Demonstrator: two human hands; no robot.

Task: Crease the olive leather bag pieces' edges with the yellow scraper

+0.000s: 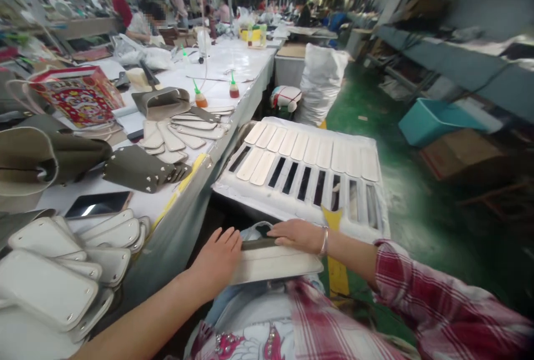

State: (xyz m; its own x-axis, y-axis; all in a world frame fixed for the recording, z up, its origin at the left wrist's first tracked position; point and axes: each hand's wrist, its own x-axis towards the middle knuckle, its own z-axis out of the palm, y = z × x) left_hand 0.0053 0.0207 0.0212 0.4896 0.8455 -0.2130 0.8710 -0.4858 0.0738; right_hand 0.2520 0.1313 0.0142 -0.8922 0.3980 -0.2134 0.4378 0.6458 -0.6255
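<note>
My left hand (217,260) rests fingers together against the left end of a flat stack of pale, beige leather pieces (273,262) lying on my lap. My right hand (297,235) lies flat on the stack's top edge, fingers stretched out, a bracelet at the wrist. Just beyond the stack stands a white slotted rack (300,173); its rear row holds several cream strips (308,148) and most of the front slots are dark and open.
A long white worktable (233,70) runs along my left, carrying cream leather panels (50,271), olive folded pieces (137,168), a phone (98,204) and glue bottles (201,98). A white sack (321,84), a teal bin (434,121) and green floor lie to the right. People work far back.
</note>
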